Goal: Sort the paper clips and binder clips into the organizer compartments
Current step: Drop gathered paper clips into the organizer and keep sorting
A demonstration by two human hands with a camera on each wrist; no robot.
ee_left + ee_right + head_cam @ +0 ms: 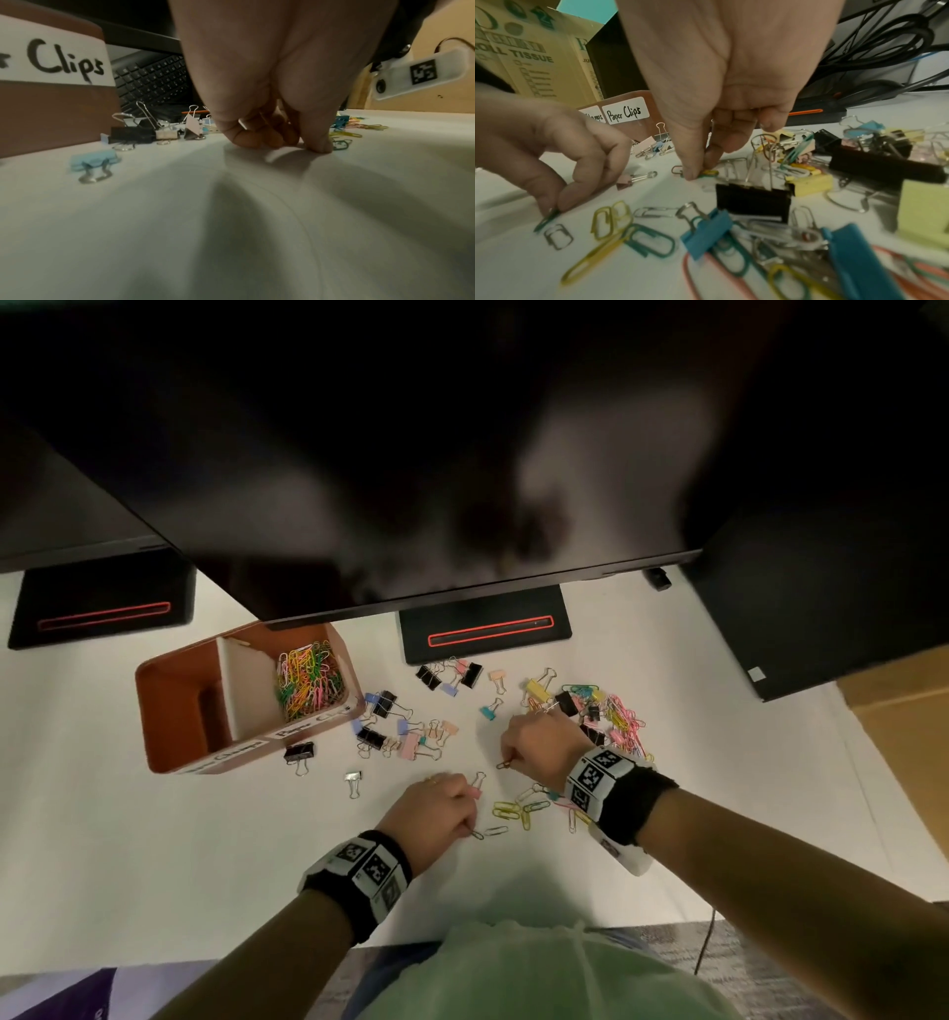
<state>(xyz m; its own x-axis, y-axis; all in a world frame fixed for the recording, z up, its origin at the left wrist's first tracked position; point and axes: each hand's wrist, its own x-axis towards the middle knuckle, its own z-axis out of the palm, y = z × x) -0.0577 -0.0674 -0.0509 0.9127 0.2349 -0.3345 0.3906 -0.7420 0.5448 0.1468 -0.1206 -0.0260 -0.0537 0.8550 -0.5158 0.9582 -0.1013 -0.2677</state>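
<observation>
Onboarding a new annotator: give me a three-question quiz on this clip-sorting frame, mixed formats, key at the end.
1. True or false: the organizer compartment labelled Paper Clips already holds colored paper clips.
2. Multiple choice: the left hand pinches A) a black binder clip, B) a dark green paper clip, C) the label.
3. Fill in: the right hand pinches a small clip against the ____.

Key: 1 true; 2 B; 3 table.
</observation>
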